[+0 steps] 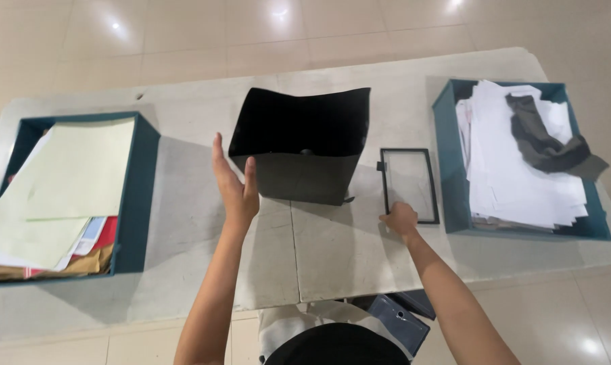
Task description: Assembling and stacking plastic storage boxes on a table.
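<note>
The left hand (234,182) is standing upright on its edge with the fingers spread and straight, the palm facing right and the fingertips touching the left side of a black, open-topped plastic bin liner or box-shaped sheet (302,145) that is standing on the middle of the table. The hand is not gripping it; it is only resting flat against the near left corner. The right hand (400,218) is lying low on the table with its fingers curled down onto the near left corner of a flat rectangular pane with a thin black frame (409,184), which is lying on the pale grey tabletop (332,257) just to the right of the black box; whether the fingers are pinching the frame or only pressing on it cannot be told. To the left, a teal rectangular tray (137,196) is holding pale green sheets and mixed coloured papers. To the right, a second teal tray (447,169) is holding a stack of white paper with a dark grey cloth (545,142) lying crumpled on top. Below the table edge, a dark blue-grey flat case (400,321) is showing beside the person's lap.
</note>
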